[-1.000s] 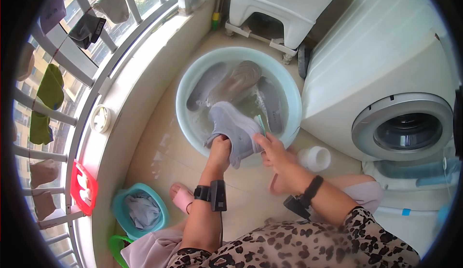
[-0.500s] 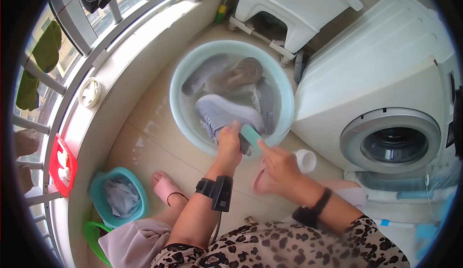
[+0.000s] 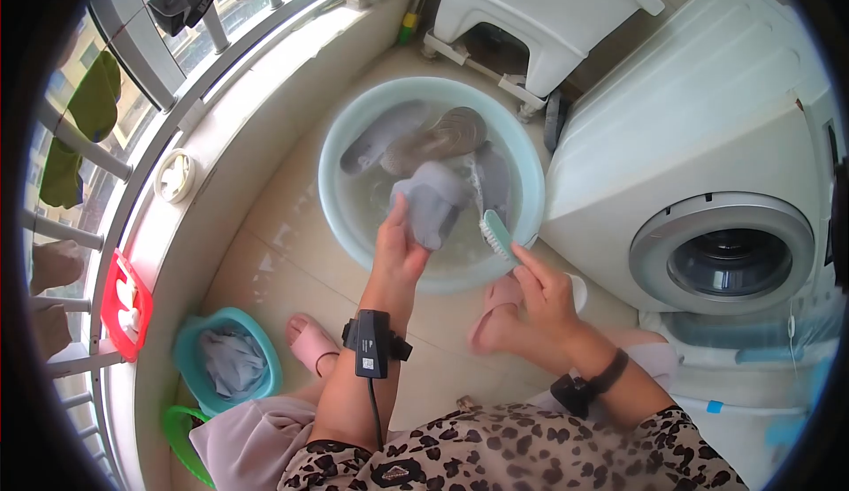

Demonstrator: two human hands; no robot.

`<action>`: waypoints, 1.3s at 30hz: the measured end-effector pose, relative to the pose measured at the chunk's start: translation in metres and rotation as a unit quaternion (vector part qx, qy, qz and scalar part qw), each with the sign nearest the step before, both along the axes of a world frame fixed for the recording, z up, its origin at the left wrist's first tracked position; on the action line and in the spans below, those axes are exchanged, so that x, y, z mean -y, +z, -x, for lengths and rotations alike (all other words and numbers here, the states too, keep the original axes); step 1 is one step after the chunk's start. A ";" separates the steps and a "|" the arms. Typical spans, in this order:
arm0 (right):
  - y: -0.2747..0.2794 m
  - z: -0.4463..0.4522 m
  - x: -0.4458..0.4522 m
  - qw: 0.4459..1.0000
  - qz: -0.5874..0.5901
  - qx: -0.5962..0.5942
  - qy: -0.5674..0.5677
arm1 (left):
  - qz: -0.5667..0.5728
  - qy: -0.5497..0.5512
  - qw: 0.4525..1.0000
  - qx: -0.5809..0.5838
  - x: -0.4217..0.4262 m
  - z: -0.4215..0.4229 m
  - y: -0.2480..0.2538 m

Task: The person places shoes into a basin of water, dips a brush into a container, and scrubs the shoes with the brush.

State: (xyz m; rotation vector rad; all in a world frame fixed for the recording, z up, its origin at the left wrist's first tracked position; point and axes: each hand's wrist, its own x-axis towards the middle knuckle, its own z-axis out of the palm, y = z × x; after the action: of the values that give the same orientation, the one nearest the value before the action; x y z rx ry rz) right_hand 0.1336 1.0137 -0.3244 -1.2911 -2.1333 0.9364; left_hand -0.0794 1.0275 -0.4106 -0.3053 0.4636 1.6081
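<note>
My left hand (image 3: 400, 245) grips a wet grey sneaker (image 3: 429, 204), holding it tilted over the front part of a pale blue basin (image 3: 329, 192). My right hand (image 3: 546, 292) is closed round the handle of a mint-green scrub brush (image 3: 497, 231). The brush's white bristles face left, toward the sneaker but apart from it. Cloudy water in the basin covers part of another shoe, sole up (image 3: 453, 133). Beside that shoe lie a long grey insole-like piece (image 3: 382, 137) and a second grey piece (image 3: 493, 182) on the right. The sneaker's far side is hidden.
A washing machine (image 3: 699, 173) stands right of the basin, a white plastic washstand (image 3: 539, 14) behind it. A teal basket (image 3: 272, 354) with clothes is at lower left. On the ledge sit a red tray (image 3: 141, 314) and a round dish (image 3: 174, 175). A white cup (image 3: 579, 294) is partly behind my right hand.
My left hand has turned the sneaker from lying sideways to a more upright, end-on tilt. The brush has come away from the shoe, moving right, and its bristles now show.
</note>
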 end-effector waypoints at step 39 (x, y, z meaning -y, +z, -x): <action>-0.059 0.078 -0.029 0.977 -0.142 0.129 0.088 | -0.058 0.019 0.991 -0.115 0.009 -0.011 -0.024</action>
State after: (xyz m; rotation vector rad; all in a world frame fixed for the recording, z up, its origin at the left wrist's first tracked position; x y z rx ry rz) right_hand 0.0557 1.0423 -0.3829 -1.1450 -2.5064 0.5218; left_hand -0.0682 1.0182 -0.4345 -0.0408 0.5391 1.7090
